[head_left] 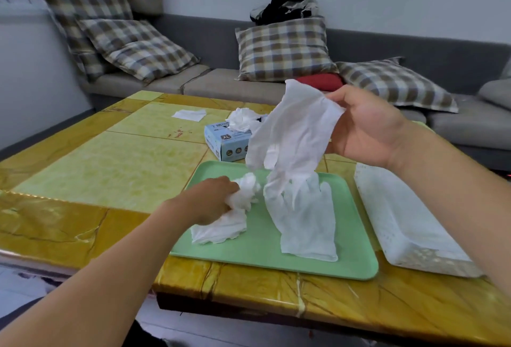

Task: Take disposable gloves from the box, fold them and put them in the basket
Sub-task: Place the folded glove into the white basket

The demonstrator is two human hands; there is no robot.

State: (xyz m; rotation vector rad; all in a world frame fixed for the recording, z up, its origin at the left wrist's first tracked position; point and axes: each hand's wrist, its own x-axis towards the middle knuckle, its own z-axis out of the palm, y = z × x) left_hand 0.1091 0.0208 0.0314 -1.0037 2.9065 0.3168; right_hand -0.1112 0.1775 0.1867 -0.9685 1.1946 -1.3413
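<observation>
My right hand [367, 128] holds a white disposable glove [293, 136] up by its cuff, fingers hanging down over the green tray [265, 261]. My left hand [210, 200] grips a crumpled white glove [240, 200] lying on the tray's left side. A third glove [307, 225] lies flat on the tray, fingers pointing away from me. The blue glove box [224, 142] stands behind the tray with gloves bulging from its opening [242, 119]. The white perforated basket [406, 225] sits to the right of the tray.
A yellow marble-pattern table [110, 169] carries everything. A flat white sheet [189, 114] lies at its far side. Behind the table runs a grey sofa with checked cushions [282, 47] and a red cloth [320, 81].
</observation>
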